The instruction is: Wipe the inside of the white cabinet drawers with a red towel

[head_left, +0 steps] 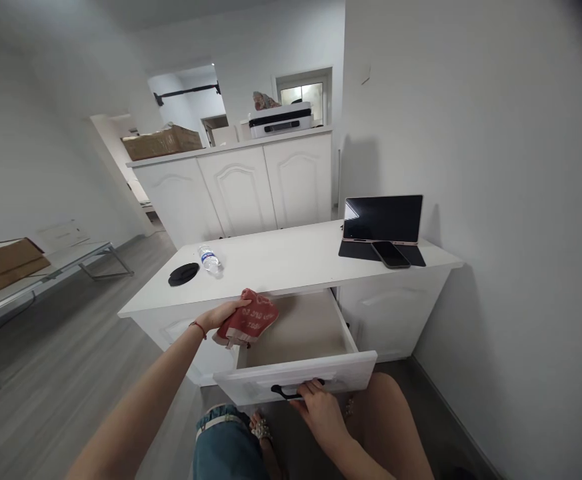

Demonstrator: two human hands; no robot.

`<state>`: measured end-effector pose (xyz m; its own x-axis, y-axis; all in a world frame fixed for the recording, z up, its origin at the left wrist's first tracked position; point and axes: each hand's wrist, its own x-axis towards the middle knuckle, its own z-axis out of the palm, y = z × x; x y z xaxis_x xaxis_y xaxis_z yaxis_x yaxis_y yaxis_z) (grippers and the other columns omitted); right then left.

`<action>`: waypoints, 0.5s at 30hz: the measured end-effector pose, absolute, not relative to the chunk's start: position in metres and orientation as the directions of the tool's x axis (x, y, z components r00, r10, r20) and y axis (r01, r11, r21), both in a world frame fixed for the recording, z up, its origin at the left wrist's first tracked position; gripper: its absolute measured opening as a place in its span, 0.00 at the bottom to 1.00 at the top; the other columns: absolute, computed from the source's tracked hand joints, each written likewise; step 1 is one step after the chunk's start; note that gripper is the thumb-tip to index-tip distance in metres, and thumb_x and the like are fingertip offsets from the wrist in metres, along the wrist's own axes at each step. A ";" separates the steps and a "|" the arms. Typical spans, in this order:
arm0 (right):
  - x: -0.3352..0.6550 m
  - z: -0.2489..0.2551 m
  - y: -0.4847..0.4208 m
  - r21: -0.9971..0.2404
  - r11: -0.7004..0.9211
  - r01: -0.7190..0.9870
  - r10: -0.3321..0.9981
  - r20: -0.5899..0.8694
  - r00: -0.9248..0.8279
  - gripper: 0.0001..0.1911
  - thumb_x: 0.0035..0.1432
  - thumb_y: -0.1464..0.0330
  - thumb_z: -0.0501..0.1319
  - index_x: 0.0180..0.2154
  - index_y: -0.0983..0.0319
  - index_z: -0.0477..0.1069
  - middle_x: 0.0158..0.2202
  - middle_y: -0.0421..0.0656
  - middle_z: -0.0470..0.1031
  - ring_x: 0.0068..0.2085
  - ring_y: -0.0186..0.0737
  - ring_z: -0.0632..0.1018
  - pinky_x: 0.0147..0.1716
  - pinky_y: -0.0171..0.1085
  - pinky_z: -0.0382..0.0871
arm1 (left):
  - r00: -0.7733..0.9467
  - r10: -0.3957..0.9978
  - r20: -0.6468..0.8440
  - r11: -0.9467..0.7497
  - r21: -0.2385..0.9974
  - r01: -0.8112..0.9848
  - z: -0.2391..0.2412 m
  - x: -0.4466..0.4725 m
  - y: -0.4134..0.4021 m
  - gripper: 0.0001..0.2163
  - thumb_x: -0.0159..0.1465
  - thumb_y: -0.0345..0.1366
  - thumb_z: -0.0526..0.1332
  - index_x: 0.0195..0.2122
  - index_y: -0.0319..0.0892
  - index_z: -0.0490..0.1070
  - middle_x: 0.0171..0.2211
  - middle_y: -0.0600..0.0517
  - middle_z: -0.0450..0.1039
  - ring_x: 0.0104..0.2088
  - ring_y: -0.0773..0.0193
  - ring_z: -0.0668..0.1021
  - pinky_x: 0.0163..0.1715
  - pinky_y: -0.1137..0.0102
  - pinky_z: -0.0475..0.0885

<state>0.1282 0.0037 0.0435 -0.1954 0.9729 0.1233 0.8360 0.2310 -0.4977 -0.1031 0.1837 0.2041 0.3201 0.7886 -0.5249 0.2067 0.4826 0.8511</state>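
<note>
My left hand (223,313) is closed on a folded red cloth (253,319) with pale lettering and a whitish edge. The cloth hangs over the left side of a pulled-out white drawer (298,330). Bare bottom shows inside the drawer, though the cloth covers its left part. At the drawer's front, my right hand (318,407) has its fingers hooked round the black handle (285,392). A red string circles my left wrist.
On the white countertop (281,257) are a clear plastic bottle (211,260), a black round disc (183,274), a tablet (383,219) and a phone (391,255). A wall stands at right. My knees are close below the drawer front. Behind is a taller cabinet (243,190).
</note>
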 end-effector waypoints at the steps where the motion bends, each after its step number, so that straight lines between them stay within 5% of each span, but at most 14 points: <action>1: 0.128 0.043 0.004 -0.506 0.231 0.831 0.973 0.123 -0.196 0.06 0.59 0.71 0.59 0.38 0.61 0.74 0.40 0.45 0.78 0.46 0.46 0.76 0.42 0.38 0.68 | 0.326 0.778 -0.537 0.460 0.840 0.288 0.202 -0.094 0.184 0.19 0.56 0.47 0.63 0.40 0.35 0.73 0.39 0.43 0.80 0.38 0.53 0.79 0.42 0.64 0.71; 5: 0.129 0.042 0.004 -0.533 0.237 0.812 0.972 0.127 -0.200 0.06 0.59 0.70 0.59 0.38 0.60 0.74 0.41 0.44 0.78 0.47 0.46 0.75 0.43 0.38 0.67 | 0.367 0.698 -0.615 0.295 0.714 0.635 0.172 -0.049 0.173 0.25 0.54 0.58 0.60 0.37 0.39 0.75 0.37 0.43 0.80 0.41 0.50 0.78 0.40 0.62 0.71; 9: 0.130 0.040 0.006 -0.537 0.238 0.809 0.971 0.126 -0.202 0.06 0.59 0.70 0.59 0.37 0.60 0.74 0.40 0.44 0.78 0.47 0.46 0.75 0.43 0.38 0.67 | 0.388 0.584 -0.713 0.116 0.546 0.830 0.137 -0.018 0.168 0.33 0.52 0.64 0.55 0.44 0.41 0.74 0.52 0.39 0.73 0.53 0.43 0.72 0.45 0.55 0.69; 15: 0.130 0.037 0.006 -0.540 0.243 0.806 0.970 0.136 -0.201 0.07 0.59 0.71 0.58 0.36 0.60 0.75 0.39 0.44 0.78 0.46 0.46 0.76 0.41 0.38 0.68 | 0.539 0.539 -0.647 -0.226 0.505 0.833 0.120 -0.003 0.181 0.26 0.51 0.51 0.64 0.49 0.44 0.73 0.57 0.44 0.69 0.58 0.46 0.67 0.58 0.56 0.57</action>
<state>0.1305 0.0060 0.0370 -0.2009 0.9701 0.1364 0.8061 0.2428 -0.5397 -0.0026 0.1815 0.1197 0.5391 0.5389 -0.6473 0.8328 -0.2262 0.5053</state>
